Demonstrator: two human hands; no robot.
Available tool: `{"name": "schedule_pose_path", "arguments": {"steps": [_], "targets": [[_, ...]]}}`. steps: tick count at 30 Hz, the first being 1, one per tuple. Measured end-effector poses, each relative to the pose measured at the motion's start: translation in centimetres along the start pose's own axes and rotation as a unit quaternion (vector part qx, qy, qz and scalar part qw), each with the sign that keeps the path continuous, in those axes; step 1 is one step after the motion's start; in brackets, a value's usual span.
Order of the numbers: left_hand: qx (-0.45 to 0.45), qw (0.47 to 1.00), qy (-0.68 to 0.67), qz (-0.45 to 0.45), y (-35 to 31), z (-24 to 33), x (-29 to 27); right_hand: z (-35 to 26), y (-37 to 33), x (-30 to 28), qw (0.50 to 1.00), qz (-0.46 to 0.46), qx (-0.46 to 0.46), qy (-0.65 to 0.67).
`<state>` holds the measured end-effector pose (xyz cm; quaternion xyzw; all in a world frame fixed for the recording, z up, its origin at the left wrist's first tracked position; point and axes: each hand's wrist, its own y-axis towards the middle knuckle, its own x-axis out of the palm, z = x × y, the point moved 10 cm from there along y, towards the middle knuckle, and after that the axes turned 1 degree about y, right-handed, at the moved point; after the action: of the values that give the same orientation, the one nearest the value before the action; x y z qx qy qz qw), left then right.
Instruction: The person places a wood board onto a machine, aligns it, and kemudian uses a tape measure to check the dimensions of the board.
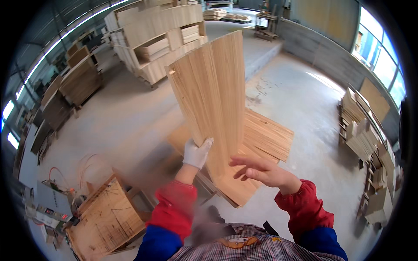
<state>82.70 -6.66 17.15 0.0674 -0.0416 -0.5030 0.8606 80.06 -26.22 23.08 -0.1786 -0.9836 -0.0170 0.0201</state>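
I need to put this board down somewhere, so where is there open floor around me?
Bare concrete floor lies ahead to the right, between the low pile of boards and the stacks along the right wall. Another open stretch runs left, toward the stacked crates. Near the wooden frame at lower left it is crowded.

We see a bright, daylit scene: light pours through the tall glass windows [383,56] on the right wall and a strip of windows [39,65] high on the left, laying a pale glare patch on the grey concrete floor [324,80]. Shadows are soft. The fisheye view bends straight edges toward a black rim. A smeared blur sits over the red sleeve cuffs [174,204] near the lower centre; the raised pale wooden boards [213,82] look sharp.
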Motion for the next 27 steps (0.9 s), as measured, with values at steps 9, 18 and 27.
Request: {"name": "schedule_pose_path", "arguments": {"steps": [9,18,27], "targets": [[-0.096,0.991,0.092,0.03,1.1,-1.6,-7.9,22.9,1.1,-2.8,0.957,0.124,0.226,0.13],[-0.163,0.946,-0.201,0.196,-9.7,-6.7,-9.1,41.4,-10.0,-5.3,0.853,0.291,0.379,0.21],[-0.16,0.847,-0.332,0.383,-30.9,-9.0,-10.6,39.5,-12.4,-6.1,0.87,0.288,0.328,0.23]]}}
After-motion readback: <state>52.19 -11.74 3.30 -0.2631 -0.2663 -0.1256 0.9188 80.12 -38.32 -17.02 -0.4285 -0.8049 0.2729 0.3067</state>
